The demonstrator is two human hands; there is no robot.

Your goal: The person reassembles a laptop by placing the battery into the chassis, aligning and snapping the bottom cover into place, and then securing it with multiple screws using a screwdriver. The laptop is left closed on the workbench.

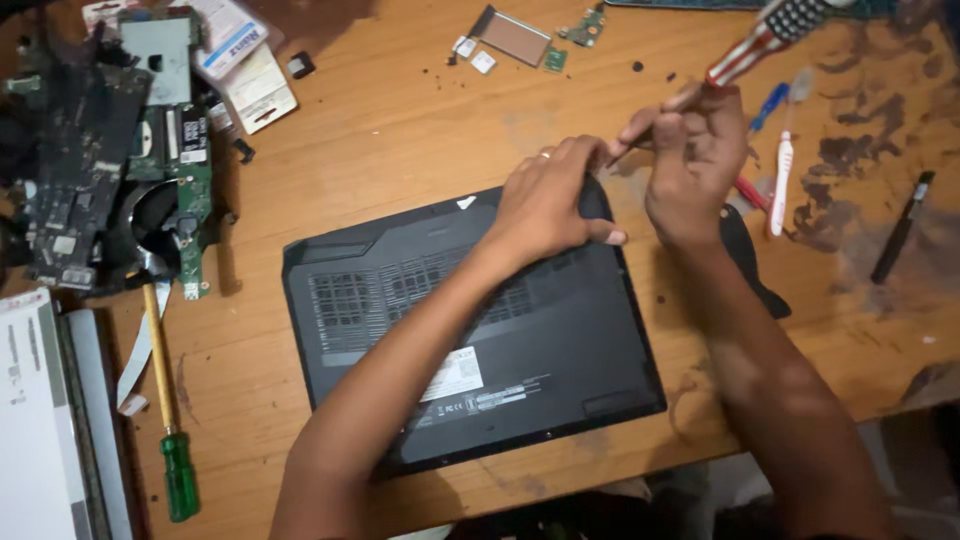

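Laptop (pixel 480 330) lies bottom-up on the desk (pixel 400 130), back cover looks fully on. Left hand (pixel 545 205) presses flat on its far corner; right hand (pixel 695 160) grips a striped-handle screwdriver (pixel 765 40) at that corner's screw, so barely started, I'd guess.

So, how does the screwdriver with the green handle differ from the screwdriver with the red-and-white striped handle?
The screwdriver with the green handle lies flat on the wooden table, untouched, left of the black laptop. The screwdriver with the red-and-white striped handle is tilted and gripped by the right hand, its tip near the laptop's far corner, where the left hand presses. Both are hand screwdrivers.
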